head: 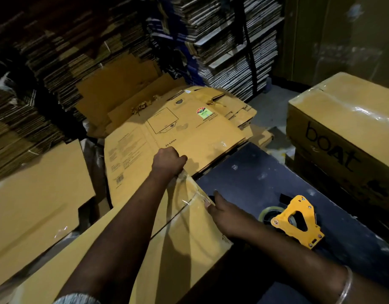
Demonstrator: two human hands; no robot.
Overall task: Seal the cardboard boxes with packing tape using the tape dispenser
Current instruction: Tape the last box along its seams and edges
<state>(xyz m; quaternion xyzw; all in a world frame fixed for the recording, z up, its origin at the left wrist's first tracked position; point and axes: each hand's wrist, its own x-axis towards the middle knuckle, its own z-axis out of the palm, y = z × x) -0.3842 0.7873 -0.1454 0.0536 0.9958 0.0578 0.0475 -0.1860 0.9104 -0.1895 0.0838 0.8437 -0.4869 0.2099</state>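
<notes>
A brown cardboard box (pixel 184 233) lies in front of me, with a strip of clear packing tape (pixel 189 189) along its seam and over its far edge. My left hand (pixel 168 162) is curled into a fist at that far edge, gripping the tape end and the box corner. On the box's right side, my right hand (pixel 226 216) presses down with its index finger stretched forward. The yellow tape dispenser (pixel 296 220) with its clear roll lies untouched on the dark surface (pixel 255 172) just right of my right hand.
Flattened printed cartons (pixel 178 132) lie beyond the box, with more flat sheets (pixel 35 194) at the left. A taped "boat" carton (pixel 342 123) stands at the right. Tall stacks of flat cardboard (pixel 222 40) fill the back.
</notes>
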